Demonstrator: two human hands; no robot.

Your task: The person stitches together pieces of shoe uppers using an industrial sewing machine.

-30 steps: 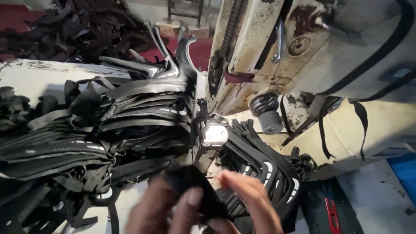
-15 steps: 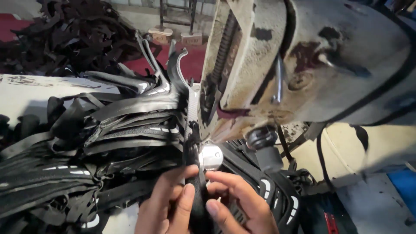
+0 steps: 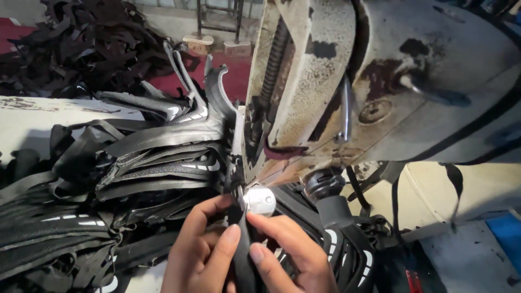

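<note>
Both hands are low in the frame, right under the head of a worn, cream-coloured sewing machine with rust patches. The left hand and the right hand are pinched together around a narrow black strip, thumbs pressed on either side of it, fingers curled close. The strip stands almost upright between them and runs up to the shiny round metal piece at the foot of the machine, where the fingertips nearly touch it. The strip's top end sits right beside that metal piece; whether it is under the needle, I cannot tell.

To the left, a thick heap of black shoe-upper pieces with white markings is stacked on the pale counter, reaching right up against the machine. More black pieces hang just to the right of the hands, below a dark knob on the machine's underside. Far back on the red floor lies a big loose pile of black scraps. A blue patch shows at the lower right edge.
</note>
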